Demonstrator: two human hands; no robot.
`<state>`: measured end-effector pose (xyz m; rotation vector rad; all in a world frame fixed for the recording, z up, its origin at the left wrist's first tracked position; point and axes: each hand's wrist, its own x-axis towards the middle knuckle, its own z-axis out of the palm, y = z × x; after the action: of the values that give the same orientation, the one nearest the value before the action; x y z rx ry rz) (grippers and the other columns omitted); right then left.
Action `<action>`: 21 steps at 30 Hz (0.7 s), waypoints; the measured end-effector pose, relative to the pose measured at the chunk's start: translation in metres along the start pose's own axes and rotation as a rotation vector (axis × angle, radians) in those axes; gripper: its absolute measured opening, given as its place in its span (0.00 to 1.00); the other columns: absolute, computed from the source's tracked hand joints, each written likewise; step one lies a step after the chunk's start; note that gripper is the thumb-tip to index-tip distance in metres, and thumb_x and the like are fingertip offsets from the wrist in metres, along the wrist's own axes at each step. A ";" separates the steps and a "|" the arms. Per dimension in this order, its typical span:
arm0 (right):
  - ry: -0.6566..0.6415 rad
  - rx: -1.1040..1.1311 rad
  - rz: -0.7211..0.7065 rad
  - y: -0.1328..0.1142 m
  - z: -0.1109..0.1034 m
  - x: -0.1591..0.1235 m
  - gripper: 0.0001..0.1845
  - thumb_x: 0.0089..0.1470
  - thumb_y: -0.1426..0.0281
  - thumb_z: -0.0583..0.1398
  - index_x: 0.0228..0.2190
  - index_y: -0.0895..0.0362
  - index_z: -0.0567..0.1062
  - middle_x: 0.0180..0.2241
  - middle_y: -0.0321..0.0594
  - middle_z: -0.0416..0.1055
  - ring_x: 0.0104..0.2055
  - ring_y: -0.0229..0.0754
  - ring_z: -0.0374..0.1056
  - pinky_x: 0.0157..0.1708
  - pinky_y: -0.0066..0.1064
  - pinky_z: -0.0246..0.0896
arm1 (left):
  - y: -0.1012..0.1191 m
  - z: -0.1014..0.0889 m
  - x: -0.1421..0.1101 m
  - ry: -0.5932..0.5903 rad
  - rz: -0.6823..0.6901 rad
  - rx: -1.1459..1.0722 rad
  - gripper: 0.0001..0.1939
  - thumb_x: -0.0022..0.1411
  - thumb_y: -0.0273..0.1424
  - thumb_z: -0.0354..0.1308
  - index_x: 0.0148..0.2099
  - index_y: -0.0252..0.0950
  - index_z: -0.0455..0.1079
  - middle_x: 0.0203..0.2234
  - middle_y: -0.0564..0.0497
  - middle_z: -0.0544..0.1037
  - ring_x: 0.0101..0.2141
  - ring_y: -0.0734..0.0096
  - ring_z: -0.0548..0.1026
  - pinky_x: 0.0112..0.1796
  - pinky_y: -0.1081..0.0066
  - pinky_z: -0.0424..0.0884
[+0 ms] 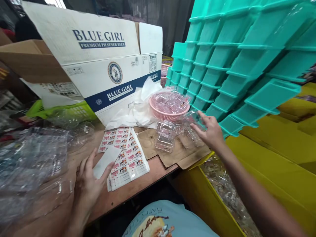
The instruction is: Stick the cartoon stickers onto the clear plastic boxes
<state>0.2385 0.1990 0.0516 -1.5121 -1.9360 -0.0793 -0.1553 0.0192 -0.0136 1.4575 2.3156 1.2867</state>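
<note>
My left hand (88,179) is low over the wooden table, with a blank white paper piece (106,161) between its thumb and fingers. Under that paper lie sheets of stickers (130,154) printed with pink lettering and a cartoon cat. My right hand (209,131), reaching far to the right, pinches a clear plastic box (192,118) between thumb and fingers. Just left of it, several clear boxes (165,142) rest on flattened brown cardboard (148,144). Behind them stands a pink basket (168,115) heaped with clear packs.
A white beer carton (98,69) stands at the back, with crumpled white paper (133,115) before it. Clear plastic packaging (34,161) is piled at left beside a green basket (44,108). Teal bins (214,59) rise at right; below is a yellow container (217,197) of clear plastic.
</note>
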 end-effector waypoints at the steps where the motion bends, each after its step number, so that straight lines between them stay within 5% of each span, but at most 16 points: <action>1: -0.047 -0.056 0.047 0.022 0.006 0.011 0.36 0.55 0.56 0.62 0.61 0.62 0.68 0.43 0.55 0.70 0.46 0.57 0.69 0.48 0.50 0.66 | -0.017 -0.003 0.004 -0.015 -0.011 0.138 0.47 0.47 0.52 0.66 0.64 0.32 0.63 0.57 0.33 0.71 0.58 0.35 0.66 0.57 0.42 0.61; 3: -0.094 -0.148 0.012 0.049 0.024 0.024 0.35 0.58 0.58 0.59 0.60 0.67 0.68 0.47 0.62 0.71 0.50 0.61 0.69 0.51 0.52 0.64 | -0.043 -0.007 0.004 -0.069 -0.035 0.189 0.43 0.49 0.50 0.65 0.61 0.32 0.66 0.53 0.34 0.74 0.56 0.36 0.67 0.57 0.41 0.58; 5: -0.035 -0.208 -0.118 0.048 0.040 0.028 0.34 0.61 0.58 0.55 0.59 0.70 0.68 0.55 0.70 0.66 0.58 0.66 0.64 0.55 0.55 0.60 | -0.053 -0.009 -0.001 -0.042 -0.138 -0.021 0.31 0.52 0.46 0.64 0.54 0.34 0.73 0.44 0.39 0.79 0.50 0.44 0.72 0.56 0.46 0.61; 9: 0.099 0.056 -0.412 -0.027 0.047 0.014 0.30 0.63 0.58 0.55 0.60 0.63 0.69 0.56 0.63 0.68 0.60 0.61 0.63 0.58 0.53 0.59 | -0.042 -0.016 0.000 0.104 -0.431 -0.696 0.21 0.46 0.42 0.70 0.40 0.34 0.76 0.37 0.44 0.82 0.40 0.59 0.78 0.46 0.61 0.72; 11: -0.032 0.339 -0.473 -0.082 0.043 -0.004 0.24 0.62 0.61 0.57 0.57 0.55 0.72 0.51 0.53 0.73 0.54 0.55 0.69 0.54 0.49 0.66 | -0.025 -0.022 0.003 0.051 -0.473 -0.845 0.20 0.46 0.41 0.71 0.38 0.33 0.76 0.34 0.46 0.82 0.35 0.63 0.79 0.41 0.65 0.74; 16: -0.849 1.055 -0.133 -0.193 0.061 -0.036 0.38 0.54 0.57 0.65 0.63 0.54 0.63 0.49 0.51 0.74 0.35 0.43 0.74 0.28 0.33 0.73 | 0.028 -0.023 0.003 -0.232 -0.548 -1.223 0.14 0.48 0.31 0.72 0.39 0.33 0.78 0.34 0.48 0.84 0.33 0.70 0.80 0.39 0.71 0.75; 18: -0.967 1.265 -0.002 -0.210 0.074 -0.038 0.33 0.50 0.56 0.68 0.55 0.56 0.71 0.43 0.47 0.77 0.33 0.42 0.73 0.22 0.29 0.69 | 0.043 -0.018 0.000 -0.258 -0.509 -1.250 0.14 0.50 0.30 0.71 0.40 0.33 0.77 0.35 0.48 0.84 0.33 0.71 0.80 0.39 0.72 0.75; 21: -0.939 1.451 0.123 -0.214 0.087 -0.035 0.21 0.50 0.56 0.67 0.39 0.59 0.78 0.35 0.42 0.77 0.32 0.40 0.72 0.26 0.29 0.70 | 0.050 -0.012 -0.002 -0.232 -0.462 -1.221 0.13 0.52 0.31 0.71 0.40 0.33 0.76 0.35 0.48 0.83 0.34 0.71 0.79 0.40 0.71 0.75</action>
<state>0.0137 0.1374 0.0394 -0.5735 -1.6267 1.9051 -0.1259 0.0189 0.0285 0.5525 1.1127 1.7070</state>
